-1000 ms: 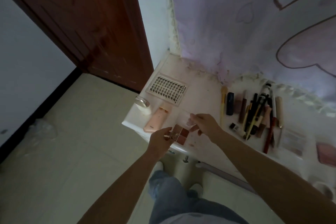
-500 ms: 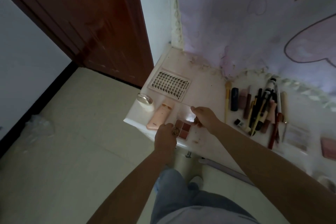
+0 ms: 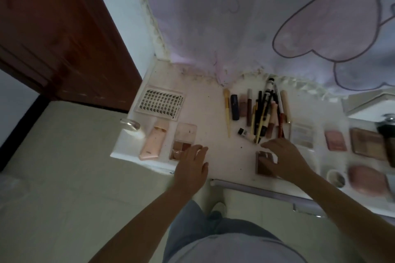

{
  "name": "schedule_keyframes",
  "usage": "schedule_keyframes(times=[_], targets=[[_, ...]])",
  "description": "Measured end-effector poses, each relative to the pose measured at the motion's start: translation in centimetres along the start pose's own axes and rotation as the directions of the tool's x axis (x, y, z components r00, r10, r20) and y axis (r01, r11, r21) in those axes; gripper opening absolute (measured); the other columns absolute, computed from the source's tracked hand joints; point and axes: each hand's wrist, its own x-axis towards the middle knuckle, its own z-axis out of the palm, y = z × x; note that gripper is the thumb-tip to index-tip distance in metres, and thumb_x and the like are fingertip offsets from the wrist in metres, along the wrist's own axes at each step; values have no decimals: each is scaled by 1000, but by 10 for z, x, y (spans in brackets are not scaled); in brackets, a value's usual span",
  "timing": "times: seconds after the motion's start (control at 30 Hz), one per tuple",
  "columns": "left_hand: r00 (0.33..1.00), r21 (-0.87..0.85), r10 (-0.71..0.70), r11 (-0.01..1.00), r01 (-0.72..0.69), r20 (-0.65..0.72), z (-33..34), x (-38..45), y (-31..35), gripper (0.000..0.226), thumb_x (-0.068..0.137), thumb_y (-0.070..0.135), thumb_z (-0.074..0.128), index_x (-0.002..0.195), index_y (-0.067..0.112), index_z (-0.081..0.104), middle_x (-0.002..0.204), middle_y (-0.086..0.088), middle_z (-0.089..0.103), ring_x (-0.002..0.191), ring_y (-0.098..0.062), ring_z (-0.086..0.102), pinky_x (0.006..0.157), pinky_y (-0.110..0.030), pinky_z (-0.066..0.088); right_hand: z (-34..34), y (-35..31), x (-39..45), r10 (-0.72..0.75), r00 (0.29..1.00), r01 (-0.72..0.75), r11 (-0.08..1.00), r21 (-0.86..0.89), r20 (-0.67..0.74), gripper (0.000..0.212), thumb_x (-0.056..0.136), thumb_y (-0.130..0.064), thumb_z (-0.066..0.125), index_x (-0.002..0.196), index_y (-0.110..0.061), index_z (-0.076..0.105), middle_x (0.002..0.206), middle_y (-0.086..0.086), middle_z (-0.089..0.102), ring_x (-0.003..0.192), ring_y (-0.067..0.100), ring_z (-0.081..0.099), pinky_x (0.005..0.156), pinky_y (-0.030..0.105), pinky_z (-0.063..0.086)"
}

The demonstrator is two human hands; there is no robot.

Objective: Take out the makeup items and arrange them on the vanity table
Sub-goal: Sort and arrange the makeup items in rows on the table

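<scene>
While the right hand (image 3: 284, 160) pinches a small palette (image 3: 264, 164) at the worktop (image 3: 224, 156) front edge, left hand (image 3: 191, 161) relaxed, empty: set it flat, square beside the open palette (image 3: 181, 145).

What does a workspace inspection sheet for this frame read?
Surface: white vanity table, stained.
Job's things: lash tray, pink tube, open palette, pencil and brush pile, more palettes to the right.
Clutter: small jar at the left edge.
Grips: left hand open beside the open palette; right hand holds a small brown compact.
Cables: nothing seen.
Surroundings: wooden door, lilac curtain.
</scene>
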Motion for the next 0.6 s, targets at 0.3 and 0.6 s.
schedule_keyframes(times=[0.3,0.6], targets=[[901,226,51,960,-162,431,56,6,16,62,99,32,26,145,6,-5,155,-11,-12,143,-23,-11,116,-33,-7,20,48,-33,175,872,20,920,-390,457,83,80,-55,52,145,-21,12,155,3,8,143,17,6,116,42,3],[860,129,23,986,-103,511,37,14,38,67,97,28,38,145,4,-1,155,-10,-6,143,-20,-5,116,-30,0,20,52,-29,54,922,95,928,-359,385,73,80,-53,49,141,-21,25,144,-1,31,129,12,32,112,29,9]])
